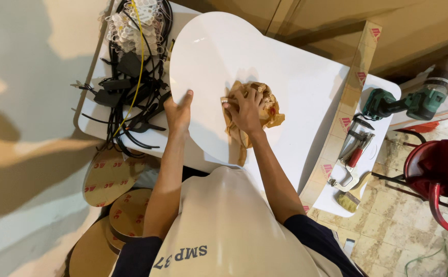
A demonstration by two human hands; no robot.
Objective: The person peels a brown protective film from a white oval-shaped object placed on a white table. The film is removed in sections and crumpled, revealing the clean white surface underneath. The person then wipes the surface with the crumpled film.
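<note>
Left hand (179,110) grips the edge of a round white panel (211,61), thumb on top, fingers curled underneath. Right hand (245,109) lies spread and flat, pressing a crumpled brown paper wad (265,110) against the panel's face. Panel lies on a white table (316,97), overhanging the near edge. Strip of brown backing paper (349,97) with red triangular marks runs across the table's right side. Brown discs (112,177) with similar red marks stacked on the floor, lower left. Tangle of black cables (131,87) at far left; green drill (406,102), clamp (352,164) and possibly a brush (348,201) at right.
</note>
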